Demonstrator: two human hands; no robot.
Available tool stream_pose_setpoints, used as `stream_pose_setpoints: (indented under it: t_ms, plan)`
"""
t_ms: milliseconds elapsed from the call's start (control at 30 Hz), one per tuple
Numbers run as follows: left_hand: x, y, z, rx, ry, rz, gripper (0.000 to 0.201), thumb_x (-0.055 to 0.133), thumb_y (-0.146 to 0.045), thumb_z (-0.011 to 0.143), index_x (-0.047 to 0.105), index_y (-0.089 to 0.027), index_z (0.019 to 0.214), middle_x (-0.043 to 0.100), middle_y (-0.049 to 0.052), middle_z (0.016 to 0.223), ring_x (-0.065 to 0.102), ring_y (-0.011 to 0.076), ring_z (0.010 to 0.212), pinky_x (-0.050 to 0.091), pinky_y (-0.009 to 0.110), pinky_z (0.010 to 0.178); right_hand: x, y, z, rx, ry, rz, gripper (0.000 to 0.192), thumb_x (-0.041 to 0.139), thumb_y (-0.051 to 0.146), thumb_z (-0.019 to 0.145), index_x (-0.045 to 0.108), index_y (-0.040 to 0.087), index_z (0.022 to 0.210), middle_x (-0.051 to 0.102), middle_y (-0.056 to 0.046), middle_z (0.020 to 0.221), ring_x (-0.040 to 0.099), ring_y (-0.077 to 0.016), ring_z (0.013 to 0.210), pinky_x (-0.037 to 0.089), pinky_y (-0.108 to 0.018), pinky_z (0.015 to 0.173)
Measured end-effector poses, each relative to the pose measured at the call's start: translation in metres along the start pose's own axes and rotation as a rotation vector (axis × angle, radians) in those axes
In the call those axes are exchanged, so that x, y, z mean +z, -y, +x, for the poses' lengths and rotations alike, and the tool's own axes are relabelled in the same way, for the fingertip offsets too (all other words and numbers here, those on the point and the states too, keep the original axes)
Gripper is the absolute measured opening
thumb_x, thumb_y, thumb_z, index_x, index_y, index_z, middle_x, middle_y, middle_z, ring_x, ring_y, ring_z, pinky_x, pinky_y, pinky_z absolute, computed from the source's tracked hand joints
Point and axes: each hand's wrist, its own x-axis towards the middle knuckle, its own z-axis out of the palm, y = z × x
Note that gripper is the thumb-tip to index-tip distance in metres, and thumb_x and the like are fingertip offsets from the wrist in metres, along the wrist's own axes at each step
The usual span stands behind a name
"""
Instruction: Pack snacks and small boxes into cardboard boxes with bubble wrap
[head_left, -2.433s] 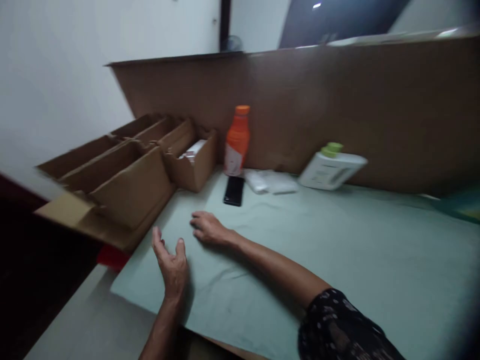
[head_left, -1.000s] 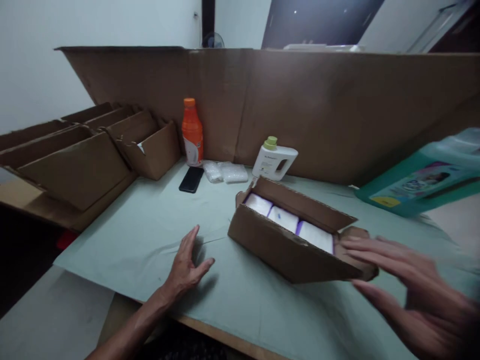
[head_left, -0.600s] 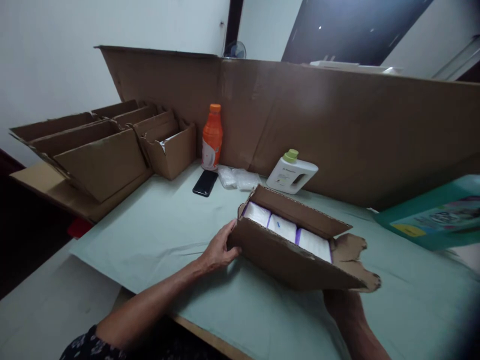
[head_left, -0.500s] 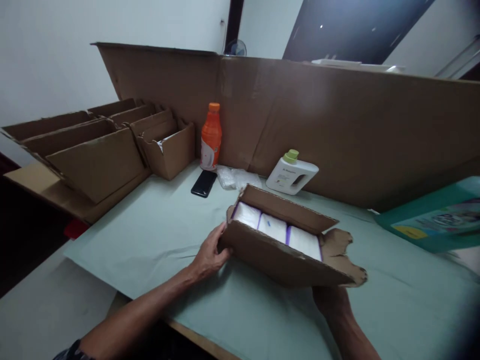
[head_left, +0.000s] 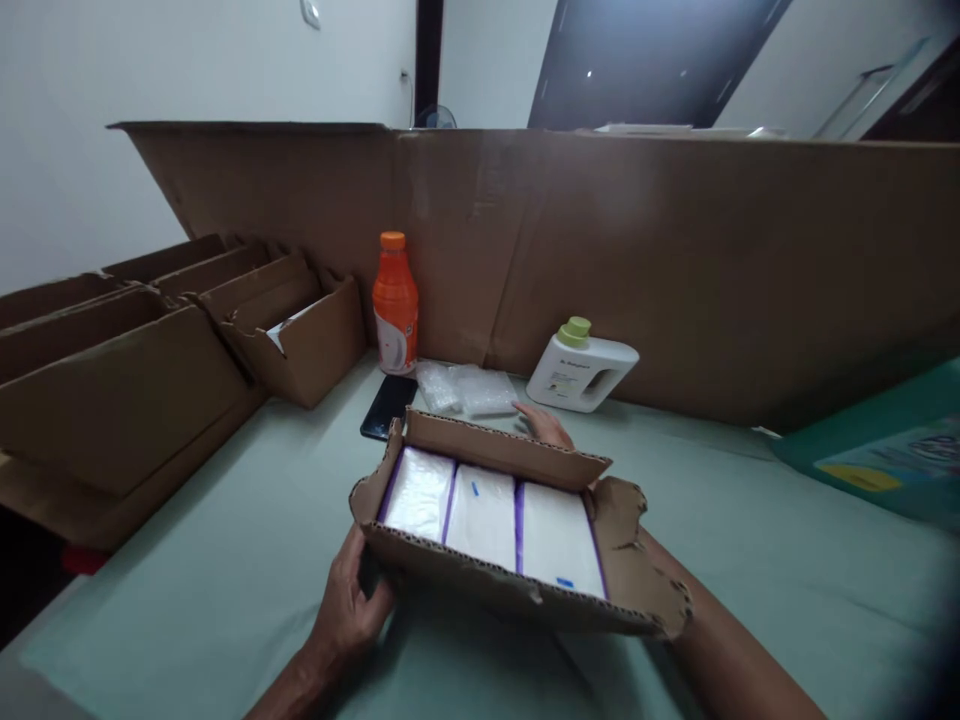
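Observation:
A low, open-topped cardboard box (head_left: pixel 495 595) holds three white plastic-wrapped packs (head_left: pixel 484 517) with purple edges, standing side by side. At its left end my left hand (head_left: pixel 352 595) grips the cardboard, with the thumb on the near side and the fingertips partly hidden. My right arm runs past the box's right end, and my right hand (head_left: pixel 547 428) shows beyond the far wall. Its fingers stretch out toward clear bubble wrap (head_left: pixel 484 392) without visibly gripping anything; the palm is hidden behind the box.
Beyond the bubble wrap stand an orange bottle (head_left: pixel 395 305) and a white jug (head_left: pixel 581 368) with a green cap. A black phone (head_left: pixel 388 406) lies nearby. Cardboard bins (head_left: pixel 127 390) line the left, a green container (head_left: pixel 885 440) the right, and a cardboard panel (head_left: pixel 675 270) the back.
My right hand has gone from under the box's near side to beyond its far wall. The box has come nearer and tilted, showing more of the pack tops. The view has shifted.

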Motion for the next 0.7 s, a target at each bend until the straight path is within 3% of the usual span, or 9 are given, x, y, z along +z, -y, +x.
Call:
stream_pose_setpoints:
  t_ms: [167, 300, 400, 533, 700]
  plan:
    - [0.001, 0.004, -0.001, 0.042, -0.016, 0.041, 0.026, 0.064, -0.036, 0.084, 0.068, -0.017, 0.101, 0.071, 0.011, 0.089, 0.069, 0.0277, 0.083, 0.057, 0.045, 0.091, 0.037, -0.006, 0.059, 0.069, -0.002, 0.074, 0.017, 0.068, 0.039, 0.071, 0.075, 0.029, 0.083, 0.073, -0.014, 0.115, 0.061, -0.0348, 0.117, 0.039, -0.053, 0.110]
    - [0.001, 0.005, 0.000, 0.087, -0.024, 0.078, 0.024, 0.063, -0.036, 0.085, 0.068, -0.018, 0.100, 0.071, 0.012, 0.091, 0.069, 0.0269, 0.083, 0.058, 0.044, 0.092, 0.013, -0.006, 0.050, 0.156, -0.101, 0.155, 0.037, 0.058, 0.057, 0.079, 0.074, 0.027, 0.093, 0.074, -0.010, 0.116, 0.062, -0.0305, 0.114, 0.044, -0.047, 0.108]
    - [0.001, 0.003, 0.002, 0.096, -0.002, 0.090, 0.033, 0.061, -0.035, 0.086, 0.067, -0.015, 0.111, 0.071, 0.014, 0.097, 0.070, 0.0303, 0.094, 0.057, 0.045, 0.093, -0.028, -0.006, 0.003, 0.271, -0.163, 0.196, 0.054, 0.057, 0.068, 0.078, 0.074, 0.022, 0.100, 0.076, -0.009, 0.099, 0.067, -0.0295, 0.095, 0.054, -0.044, 0.088]
    - [-0.003, -0.001, 0.003, 0.050, 0.025, 0.079, 0.039, 0.061, -0.035, 0.083, 0.065, -0.014, 0.115, 0.070, 0.014, 0.100, 0.068, 0.0313, 0.096, 0.056, 0.045, 0.091, -0.085, -0.010, -0.086, 0.477, -0.238, 0.209, 0.054, 0.059, 0.071, 0.076, 0.074, 0.020, 0.087, 0.074, -0.011, 0.081, 0.066, -0.0267, 0.072, 0.053, -0.037, 0.063]
    - [-0.009, -0.006, 0.005, -0.034, 0.034, 0.059, 0.035, 0.065, -0.038, 0.077, 0.065, -0.016, 0.104, 0.068, 0.010, 0.097, 0.065, 0.0269, 0.091, 0.054, 0.036, 0.081, -0.144, -0.013, -0.180, 0.643, -0.429, 0.038, 0.049, 0.067, 0.061, 0.071, 0.073, 0.019, 0.096, 0.073, -0.010, 0.091, 0.065, -0.0242, 0.080, 0.052, -0.036, 0.070]
